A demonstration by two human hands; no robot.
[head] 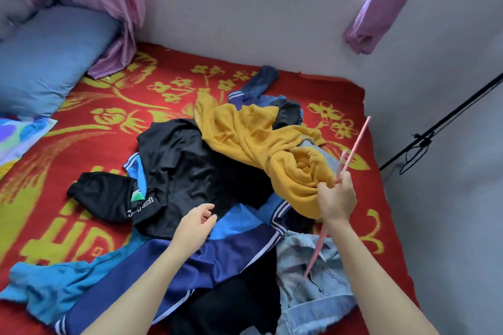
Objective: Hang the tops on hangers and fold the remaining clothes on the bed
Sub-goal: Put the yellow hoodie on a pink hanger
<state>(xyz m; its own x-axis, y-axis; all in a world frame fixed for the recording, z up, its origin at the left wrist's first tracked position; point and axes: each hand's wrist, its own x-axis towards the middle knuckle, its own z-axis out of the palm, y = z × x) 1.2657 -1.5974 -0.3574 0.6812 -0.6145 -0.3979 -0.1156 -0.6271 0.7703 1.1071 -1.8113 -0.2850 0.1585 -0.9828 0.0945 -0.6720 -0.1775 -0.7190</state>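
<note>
White outlined letters run along the sleeve hem of the black top point(141, 205), lying sideways. They look like "P" and "H", but I can't be sure. The large yellow figures on the red blanket point(68, 226) can't be read.

Red-and-yellow floral woven blanket point(81, 144) covers the bed. Black shiny jersey point(179, 160) lies mid-bed. Mustard knit top point(245, 133) overlaps its 2 o'clock edge. Blue-and-navy striped track jacket point(217, 250) is under both, running out to 7 o'clock. Pale denim jacket point(318, 288) at 5 o'clock. Blue fabric pillow point(46, 62) at 10 o'clock. Pink plastic hanger point(354, 144) in right hand point(337, 198) at 3 o'clock, above the denim jacket.
</note>
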